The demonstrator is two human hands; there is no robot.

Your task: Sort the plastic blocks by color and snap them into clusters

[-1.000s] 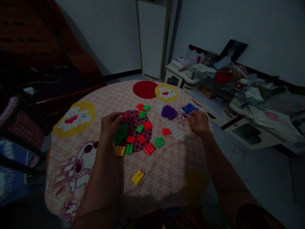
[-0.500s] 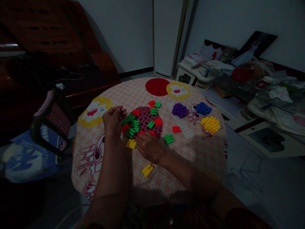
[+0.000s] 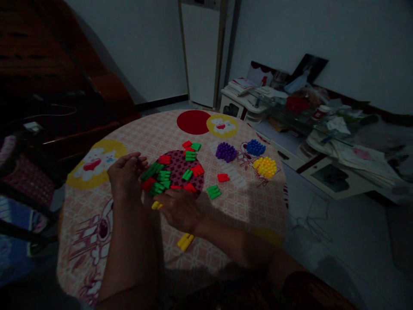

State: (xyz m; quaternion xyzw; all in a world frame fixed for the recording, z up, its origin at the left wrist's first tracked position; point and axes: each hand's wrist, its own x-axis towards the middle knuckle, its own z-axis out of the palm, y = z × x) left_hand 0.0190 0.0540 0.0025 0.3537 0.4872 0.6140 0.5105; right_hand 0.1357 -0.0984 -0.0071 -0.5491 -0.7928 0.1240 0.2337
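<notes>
My right hand (image 3: 180, 210) reaches in low over the table, its bent fingertips at a yellow ridged toy block (image 3: 156, 205) and covering part of it. To the left, my left hand (image 3: 125, 172) is raised beside the pile with fingers curled in; whatever may be inside it is hidden. Between the hands lie several green blocks (image 3: 164, 176) and a red block (image 3: 148, 184). Beyond my right hand are another red block (image 3: 189, 188) and a green block (image 3: 213, 192). A second yellow block (image 3: 185, 242) lies nearer to me.
Purple (image 3: 226, 152), blue (image 3: 256, 147) and yellow (image 3: 265, 167) block clusters stand on the right of the round table's patterned cloth (image 3: 245, 215). A chair (image 3: 29, 185) is at the left. A cluttered cabinet (image 3: 290, 112) stands beyond the table on the right.
The view has turned to the right, so the table appears farther left. My right hand has moved left onto the yellow block; my left hand stays beside the pile.
</notes>
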